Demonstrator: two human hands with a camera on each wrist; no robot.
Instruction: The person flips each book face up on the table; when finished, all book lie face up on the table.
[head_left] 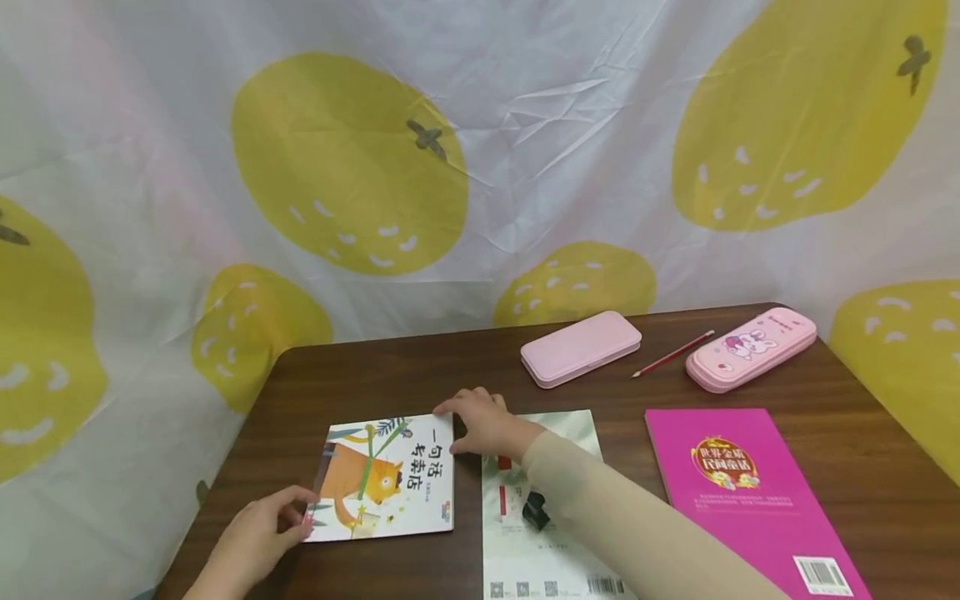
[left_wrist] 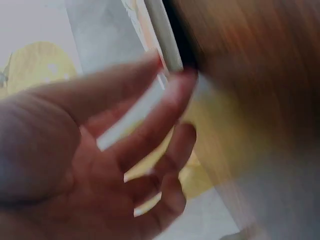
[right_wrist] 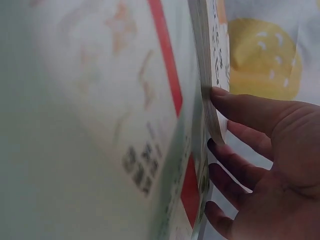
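Note:
A white picture book [head_left: 420, 508] with an orange animal on its cover lies at the left of the table, tilted slightly in the head view. My left hand [head_left: 258, 529] pinches its near left corner between thumb and index finger; the left wrist view has the book's edge [left_wrist: 167, 37] between them. At the far right corner, my right hand [head_left: 491, 423] holds the same book. In the right wrist view its thumb [right_wrist: 245, 107] presses on the cover, with the other fingers around the edge. A pale green book [head_left: 517, 558] lies beneath my right forearm, partly hidden by it.
A magenta book [head_left: 757, 517] lies on the right of the dark wooden table [head_left: 360, 367]. Farther back are a plain pink case [head_left: 581, 346], a red pencil [head_left: 671, 355] and a pink case with a rabbit [head_left: 750, 346]. A lemon-patterned curtain [head_left: 480, 167] hangs behind.

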